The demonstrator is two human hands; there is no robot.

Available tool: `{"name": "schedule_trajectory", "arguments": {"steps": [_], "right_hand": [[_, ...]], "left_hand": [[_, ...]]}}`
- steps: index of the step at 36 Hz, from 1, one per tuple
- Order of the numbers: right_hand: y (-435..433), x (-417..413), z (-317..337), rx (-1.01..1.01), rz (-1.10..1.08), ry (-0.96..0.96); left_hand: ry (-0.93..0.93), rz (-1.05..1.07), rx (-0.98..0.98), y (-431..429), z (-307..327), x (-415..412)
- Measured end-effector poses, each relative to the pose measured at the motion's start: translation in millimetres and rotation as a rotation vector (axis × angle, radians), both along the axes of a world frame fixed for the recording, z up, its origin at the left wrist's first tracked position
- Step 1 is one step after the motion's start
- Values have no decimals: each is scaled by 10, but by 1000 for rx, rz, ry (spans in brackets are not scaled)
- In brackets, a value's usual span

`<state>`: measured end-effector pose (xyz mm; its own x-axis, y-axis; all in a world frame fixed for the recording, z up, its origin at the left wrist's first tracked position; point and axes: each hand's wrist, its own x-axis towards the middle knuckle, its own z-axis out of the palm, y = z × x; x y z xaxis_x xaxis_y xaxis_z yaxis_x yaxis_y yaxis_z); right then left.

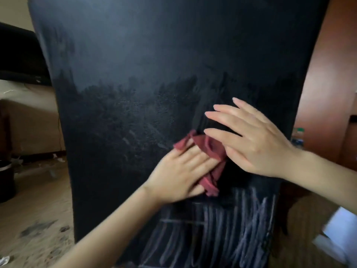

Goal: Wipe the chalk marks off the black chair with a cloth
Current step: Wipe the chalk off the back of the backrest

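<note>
The back of the black chair fills most of the view. Its upper part carries a pale chalk haze, its middle looks darker and smeared. Thick white chalk marks run as vertical strokes across the lower right. My left hand presses a crumpled dark red cloth flat against the chair just above those strokes. My right hand hovers over the cloth's right side with fingers spread and holds nothing.
A beige bed or sofa stands at the left with a dark object above it. A black bin sits on the carpet at far left. Brown wooden furniture rises at the right, with a bottle beside it.
</note>
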<state>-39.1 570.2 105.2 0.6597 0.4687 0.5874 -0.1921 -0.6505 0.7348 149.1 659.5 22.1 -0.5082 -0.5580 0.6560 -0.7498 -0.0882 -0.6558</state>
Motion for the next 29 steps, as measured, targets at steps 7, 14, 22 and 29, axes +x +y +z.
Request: {"name": "schedule_trajectory", "arguments": {"steps": [7, 14, 22, 29], "right_hand": [[-285, -373, 130, 52, 28, -325], [-660, -541, -61, -2, -56, -114], [-879, -650, -55, 411, 127, -532], [-1193, -633, -68, 1570, 299, -420]], "left_hand": [[130, 6, -192, -116, 596, -415], [-188, 90, 241, -471, -352, -729], [-477, 198, 597, -620, -756, -744], [-156, 82, 219, -718, 278, -855]]}}
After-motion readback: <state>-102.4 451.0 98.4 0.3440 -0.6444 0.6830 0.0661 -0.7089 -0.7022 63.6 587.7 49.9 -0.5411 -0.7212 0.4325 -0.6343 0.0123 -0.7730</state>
